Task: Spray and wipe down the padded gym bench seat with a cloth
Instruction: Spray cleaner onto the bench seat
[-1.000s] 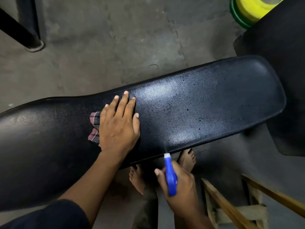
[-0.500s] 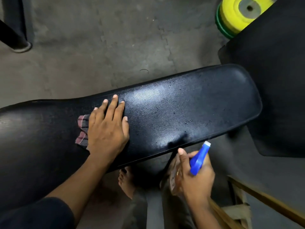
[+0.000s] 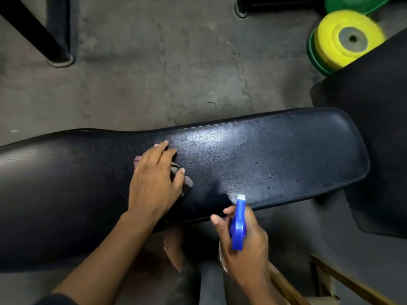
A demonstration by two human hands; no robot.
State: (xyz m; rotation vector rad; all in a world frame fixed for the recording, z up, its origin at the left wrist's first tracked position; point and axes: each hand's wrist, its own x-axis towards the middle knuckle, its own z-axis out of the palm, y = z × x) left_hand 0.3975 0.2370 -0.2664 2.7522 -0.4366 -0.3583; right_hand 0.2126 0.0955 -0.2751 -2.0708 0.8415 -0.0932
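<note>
A grey, scuffed gym floor (image 3: 143, 84) is lying under everything here, with one black metal frame leg (image 3: 44, 38) standing on it at the upper left. At the upper right, one yellow weight plate (image 3: 345, 38) is leaning against a green weight plate (image 3: 315, 60) behind it, and part of another green one (image 3: 356, 3) is showing at the top edge. A second black padded part (image 3: 378, 128) is filling the right side, overlapping the yellow plate's lower edge. Light wooden bars (image 3: 343, 280) are crossing the lower right corner.

The long black padded bench seat (image 3: 275, 159) is stretching across the middle, its right half speckled with droplets and shining under the light. The left hand (image 3: 154, 186) is lying on the seat near its middle, its fingers curling round one bunched checked cloth (image 3: 187, 183), whose corners are peeking out on either side of the hand. The right hand (image 3: 244, 243) is hovering just off the seat's near edge, gripping one spray bottle with a blue trigger head and white nozzle (image 3: 239, 223), the nozzle pointing over the seat. One bare foot (image 3: 174, 247) is showing below, between the two arms.
</note>
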